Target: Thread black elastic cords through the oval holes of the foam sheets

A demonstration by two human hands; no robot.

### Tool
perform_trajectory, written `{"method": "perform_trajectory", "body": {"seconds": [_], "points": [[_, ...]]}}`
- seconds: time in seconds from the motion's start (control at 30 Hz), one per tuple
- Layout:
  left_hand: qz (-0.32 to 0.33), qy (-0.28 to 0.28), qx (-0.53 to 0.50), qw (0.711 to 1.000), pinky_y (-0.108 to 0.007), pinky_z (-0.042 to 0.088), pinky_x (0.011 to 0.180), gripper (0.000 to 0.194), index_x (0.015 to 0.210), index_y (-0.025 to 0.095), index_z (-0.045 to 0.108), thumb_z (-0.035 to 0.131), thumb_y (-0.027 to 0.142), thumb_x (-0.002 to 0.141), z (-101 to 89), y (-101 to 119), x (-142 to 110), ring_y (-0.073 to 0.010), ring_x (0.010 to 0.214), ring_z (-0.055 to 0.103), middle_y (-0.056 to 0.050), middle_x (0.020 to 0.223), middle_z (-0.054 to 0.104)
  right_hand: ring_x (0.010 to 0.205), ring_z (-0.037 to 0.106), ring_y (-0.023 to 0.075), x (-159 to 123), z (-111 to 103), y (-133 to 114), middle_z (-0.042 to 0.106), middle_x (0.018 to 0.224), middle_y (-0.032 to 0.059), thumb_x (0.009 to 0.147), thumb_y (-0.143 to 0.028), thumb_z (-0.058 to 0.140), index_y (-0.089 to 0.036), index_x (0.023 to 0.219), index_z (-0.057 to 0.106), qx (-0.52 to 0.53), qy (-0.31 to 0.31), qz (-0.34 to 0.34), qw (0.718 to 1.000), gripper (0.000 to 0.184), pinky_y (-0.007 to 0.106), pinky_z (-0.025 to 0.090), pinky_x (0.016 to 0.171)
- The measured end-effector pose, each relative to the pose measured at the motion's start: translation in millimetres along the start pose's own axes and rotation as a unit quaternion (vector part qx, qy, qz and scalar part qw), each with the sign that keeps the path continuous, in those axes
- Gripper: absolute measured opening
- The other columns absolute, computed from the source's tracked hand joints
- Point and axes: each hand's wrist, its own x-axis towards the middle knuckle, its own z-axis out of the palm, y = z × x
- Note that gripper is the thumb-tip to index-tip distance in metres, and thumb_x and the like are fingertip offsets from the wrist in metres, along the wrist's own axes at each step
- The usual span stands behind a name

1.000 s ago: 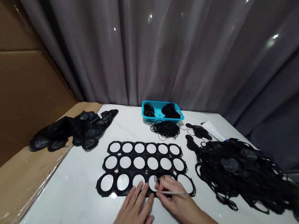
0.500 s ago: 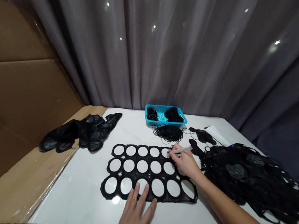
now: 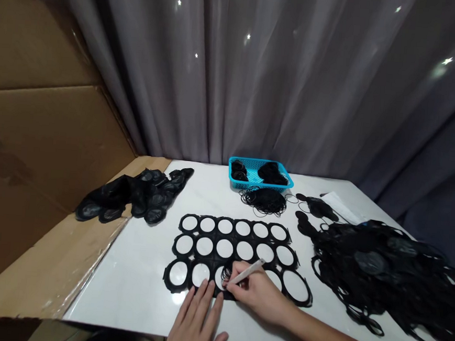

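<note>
The right hand [image 3: 257,292], closed in a pinch round a white stick [image 3: 247,272], hides most of the fourth opening in the near row of a black sheet [image 3: 234,238] and partly covers its neighbours; what the tip meets cannot be made out. Thin black loops [image 3: 226,271] bunch at its fingertips, too tangled to count. The left hand [image 3: 195,323], flat with fingers spread, rests at the sheet's near edge, its wrist out of frame. Beyond the sheet, on the worktop [image 3: 137,268], one pile of black rings [image 3: 265,200] sits before a blue basket [image 3: 239,184] holding two dark bundles. Two black heaps flank it, left [image 3: 141,192] and right [image 3: 400,281], the right one overlapping a white paper [image 3: 340,207]. The sheet has three rows, the two far ones showing six openings each.
</note>
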Motion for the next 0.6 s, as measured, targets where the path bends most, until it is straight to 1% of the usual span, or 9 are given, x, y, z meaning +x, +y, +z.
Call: {"method": "perform_trajectory", "body": {"seconds": [0.1, 0.23, 0.3, 0.37, 0.43, 0.47, 0.5, 0.53, 0.6], "points": [[0.002, -0.006, 0.012, 1.0, -0.037, 0.044, 0.103, 0.048, 0.137, 0.017, 0.057, 0.054, 0.037, 0.094, -1.4, 1, 0, -0.0275, 0.128, 0.056, -0.011, 0.14, 0.059, 0.079, 0.054, 0.0152, -2, 1, -2, 0.06, 0.081, -0.0007, 0.085, -0.019, 0.059, -0.019, 0.071, 0.054, -0.054, 0.012, -0.012, 0.998, 0.015, 0.026, 0.039, 0.072], [0.005, -0.012, 0.02, 1.0, -0.038, 0.042, 0.104, 0.05, 0.138, 0.016, 0.056, 0.056, 0.037, 0.092, -1.3, 2, -1, -0.0279, 0.129, 0.055, -0.011, 0.142, 0.058, 0.077, 0.054, 0.0145, -4, 3, 0, 0.059, 0.082, -0.0007, 0.086, -0.018, 0.059, -0.019, 0.073, 0.056, -0.092, 0.017, -0.029, 0.995, 0.014, 0.027, 0.039, 0.072], [0.004, -0.013, 0.019, 1.0, -0.04, 0.035, 0.111, 0.049, 0.137, 0.017, 0.057, 0.056, 0.035, 0.091, 0.0, 2, -1, -0.0276, 0.13, 0.054, -0.01, 0.142, 0.058, 0.078, 0.055, 0.015, -4, 3, 3, 0.059, 0.082, -0.0001, 0.088, -0.017, 0.058, -0.019, 0.074, 0.056, -0.11, 0.021, -0.052, 0.992, 0.014, 0.027, 0.04, 0.073], [0.006, -0.01, 0.019, 1.0, -0.046, 0.023, 0.118, 0.048, 0.137, 0.018, 0.057, 0.055, 0.033, 0.091, 1.4, 2, -1, -0.0277, 0.13, 0.053, -0.01, 0.141, 0.059, 0.081, 0.056, 0.0164, -5, 4, 8, 0.06, 0.081, 0.0012, 0.091, -0.017, 0.055, -0.02, 0.076, 0.055, -0.135, 0.015, -0.102, 0.985, 0.016, 0.027, 0.041, 0.072], [0.011, -0.007, 0.019, 1.0, -0.05, 0.013, 0.12, 0.047, 0.135, 0.018, 0.058, 0.054, 0.032, 0.091, 2.5, 1, -1, -0.0284, 0.13, 0.053, -0.01, 0.139, 0.06, 0.082, 0.056, 0.0189, -9, 8, 15, 0.062, 0.083, 0.0038, 0.092, -0.018, 0.054, -0.02, 0.08, 0.055, -0.182, 0.0, -0.184, 0.966, 0.012, 0.029, 0.043, 0.073], [0.014, -0.006, 0.019, 1.0, -0.051, 0.009, 0.121, 0.047, 0.135, 0.018, 0.059, 0.054, 0.032, 0.091, 3.0, 1, -1, -0.0287, 0.129, 0.053, -0.01, 0.139, 0.061, 0.083, 0.056, 0.0206, -12, 11, 19, 0.064, 0.086, 0.006, 0.091, -0.018, 0.054, -0.019, 0.084, 0.056, -0.215, -0.003, -0.229, 0.949, 0.008, 0.031, 0.044, 0.074], [0.018, -0.006, 0.02, 1.0, -0.052, 0.008, 0.121, 0.047, 0.134, 0.017, 0.059, 0.054, 0.033, 0.091, 3.6, 0, -2, -0.0291, 0.129, 0.053, -0.011, 0.138, 0.061, 0.085, 0.056, 0.0224, -15, 15, 23, 0.065, 0.09, 0.0085, 0.091, -0.017, 0.054, -0.019, 0.089, 0.057, -0.253, 0.002, -0.266, 0.93, 0.003, 0.034, 0.045, 0.076], [0.021, -0.006, 0.02, 1.0, -0.052, 0.008, 0.121, 0.046, 0.133, 0.017, 0.06, 0.054, 0.034, 0.091, 4.4, 0, -2, -0.0295, 0.129, 0.053, -0.011, 0.138, 0.061, 0.087, 0.057, 0.024, -18, 19, 27, 0.066, 0.095, 0.0109, 0.091, -0.016, 0.054, -0.018, 0.094, 0.057, -0.29, 0.012, -0.293, 0.911, 0.005, 0.036, 0.045, 0.079], [0.022, -0.002, 0.017, 1.0, -0.053, 0.008, 0.12, 0.046, 0.133, 0.017, 0.06, 0.054, 0.035, 0.091, 6.8, 0, -4, -0.0307, 0.13, 0.052, -0.011, 0.139, 0.06, 0.092, 0.057, 0.0257, -21, 24, 32, 0.067, 0.103, 0.0132, 0.092, -0.013, 0.05, -0.018, 0.1, 0.057, -0.343, 0.041, -0.322, 0.882, 0.012, 0.039, 0.045, 0.083]]}}
